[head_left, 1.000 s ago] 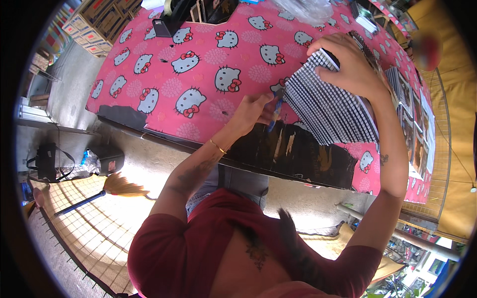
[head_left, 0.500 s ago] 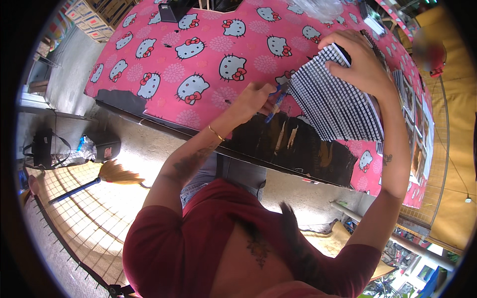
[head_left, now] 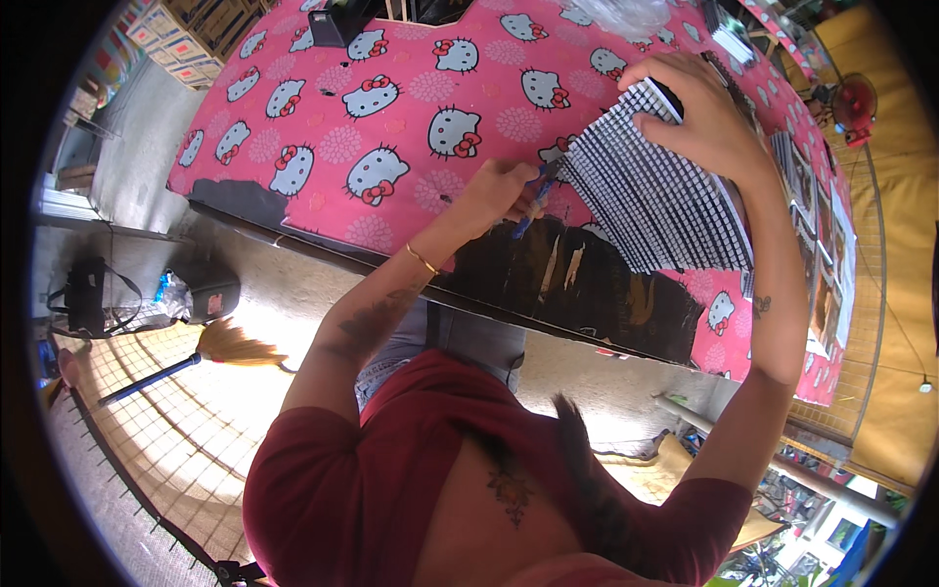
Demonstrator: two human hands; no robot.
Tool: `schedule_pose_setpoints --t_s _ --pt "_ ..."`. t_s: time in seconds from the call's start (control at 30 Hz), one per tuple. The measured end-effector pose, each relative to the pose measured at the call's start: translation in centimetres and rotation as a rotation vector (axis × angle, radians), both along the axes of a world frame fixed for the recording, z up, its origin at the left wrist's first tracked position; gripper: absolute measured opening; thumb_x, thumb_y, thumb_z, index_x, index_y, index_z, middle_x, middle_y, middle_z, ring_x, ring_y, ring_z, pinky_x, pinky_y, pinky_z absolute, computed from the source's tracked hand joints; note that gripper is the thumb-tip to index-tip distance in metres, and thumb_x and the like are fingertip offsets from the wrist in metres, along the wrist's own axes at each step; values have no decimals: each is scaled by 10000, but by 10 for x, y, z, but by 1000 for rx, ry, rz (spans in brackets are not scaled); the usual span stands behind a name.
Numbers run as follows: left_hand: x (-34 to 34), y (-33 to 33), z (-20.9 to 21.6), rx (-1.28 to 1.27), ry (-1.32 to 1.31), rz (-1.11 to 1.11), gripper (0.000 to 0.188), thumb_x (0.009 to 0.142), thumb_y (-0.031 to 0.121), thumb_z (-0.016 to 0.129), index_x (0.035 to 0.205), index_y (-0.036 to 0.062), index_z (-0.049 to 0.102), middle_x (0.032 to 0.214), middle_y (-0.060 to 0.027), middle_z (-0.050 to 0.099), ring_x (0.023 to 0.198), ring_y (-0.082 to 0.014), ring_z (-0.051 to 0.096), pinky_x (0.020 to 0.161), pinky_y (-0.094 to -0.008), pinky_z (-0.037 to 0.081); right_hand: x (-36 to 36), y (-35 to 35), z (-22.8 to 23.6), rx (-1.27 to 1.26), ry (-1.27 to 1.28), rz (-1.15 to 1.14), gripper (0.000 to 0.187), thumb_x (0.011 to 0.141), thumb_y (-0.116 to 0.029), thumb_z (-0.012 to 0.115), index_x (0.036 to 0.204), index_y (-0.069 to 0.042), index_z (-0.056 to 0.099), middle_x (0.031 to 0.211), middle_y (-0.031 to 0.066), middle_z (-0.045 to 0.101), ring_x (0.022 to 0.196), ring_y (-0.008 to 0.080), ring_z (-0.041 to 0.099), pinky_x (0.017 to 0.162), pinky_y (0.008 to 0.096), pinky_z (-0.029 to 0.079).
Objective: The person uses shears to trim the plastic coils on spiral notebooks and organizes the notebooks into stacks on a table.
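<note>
My left hand (head_left: 499,191) is closed on a blue-handled tool (head_left: 533,201), which looks like small pliers or scissors. Its dark tip meets the left edge of a sheet of small whitish squares with dark gaps (head_left: 660,186). My right hand (head_left: 690,108) grips this curved sheet at its far end, thumb on top and fingers over the far edge. The sheet lies slanted across the right part of a pink table cover (head_left: 391,137) printed with white cat faces. How far the tool's jaws are apart is too small to tell.
The table's near edge has a torn, dark bare strip (head_left: 558,284). A black holder (head_left: 337,24) and clear plastic (head_left: 616,15) stand far back. Printed sheets (head_left: 831,264) lie at the right. Cartons (head_left: 186,39), a broom (head_left: 230,347) and a red fan (head_left: 854,108) are around the table.
The blue-handled tool has shifted slightly left and its handles look closer together. The sheet and my right hand have moved only a little.
</note>
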State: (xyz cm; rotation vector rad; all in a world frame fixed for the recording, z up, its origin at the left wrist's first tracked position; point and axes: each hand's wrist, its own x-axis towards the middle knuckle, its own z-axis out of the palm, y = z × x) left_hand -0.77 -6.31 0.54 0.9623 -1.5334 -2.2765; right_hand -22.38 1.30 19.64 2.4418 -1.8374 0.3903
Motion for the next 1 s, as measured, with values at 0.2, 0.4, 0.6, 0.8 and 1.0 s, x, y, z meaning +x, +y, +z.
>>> schedule_pose_setpoints --t_s 0.2,0.4,0.6,0.8,1.0 --pt "-3 2 -5 51 42 27 350 955 237 486 959 -97 592 811 -165 673 680 -232 688 595 -326 558 -1 0 -1 0 -17 6 274 761 -195 665 1021 -131 608 1047 62 639 1087 276 562 1065 455 313" --pt "-4 6 -3 -312 -69 1 352 955 243 477 970 -89 592 768 -152 659 649 -235 678 565 -320 549 -1 0 -1 8 -11 -2 279 761 -192 667 1026 -125 610 1069 60 650 1117 268 567 1093 484 291" --pt "-5 10 1 37 36 78 363 960 247 460 902 -73 622 775 -147 666 655 -230 681 553 -337 538 -2 1 -1 5 -10 5 284 762 -192 670 1030 -122 607 1074 60 650 1125 269 565 1101 487 280" --pt "-5 5 -3 -569 -126 -55 359 956 244 470 916 -79 621 843 -176 675 709 -255 695 592 -355 554 -3 -1 -2 -17 3 26 287 755 -187 673 1027 -121 609 1065 57 652 1112 266 569 1060 459 318" --pt "-4 -1 0 98 -14 20 370 948 247 493 926 -100 618 861 -193 674 726 -278 698 621 -367 568 -3 0 -2 -8 -21 17 286 746 -176 673 1021 -122 617 1067 57 653 1102 258 573 1026 421 344"
